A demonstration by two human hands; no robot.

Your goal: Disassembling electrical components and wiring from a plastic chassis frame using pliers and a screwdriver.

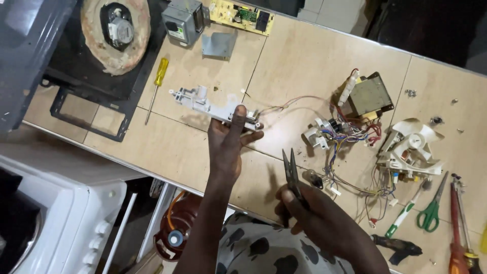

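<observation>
White plastic makes up the long switch bracket (pixel 213 104) that the left hand (pixel 227 144) holds up over the tiled worktop (pixel 299 56), thumb on top and fingers curled underneath its right-hand end, so the rest of the piece sticks out to the left of the hand. Thin wires (pixel 294 101) run from that gripped end away to the right. The right hand (pixel 317 215) sits lower and nearer the body, closed around the handles of dark needle-nose pliers (pixel 291 172), whose tips point up toward the left hand and stand slightly parted; the pliers and bracket are apart, not touching.

Beyond the left hand, to its left, a yellow-handled screwdriver (pixel 156 86) lies on the worktop beside a black microwave base with a rusty round plate and motor (pixel 115 30). Farther out from the left hand are a grey metal box (pixel 181 21), a bent metal plate (pixel 218 44) and a yellowish circuit board (pixel 242 15). To the right of both hands lie a tangle of coloured wires and connectors (pixel 345 137), a transformer (pixel 369 96) and a white plastic fan (pixel 411 144). Just right of the right hand are green-handled scissors (pixel 431 210), a green and white screwdriver (pixel 403 215) and red-handled tools (pixel 459 228). Below the left forearm stands a white appliance with knobs (pixel 76 223).
</observation>
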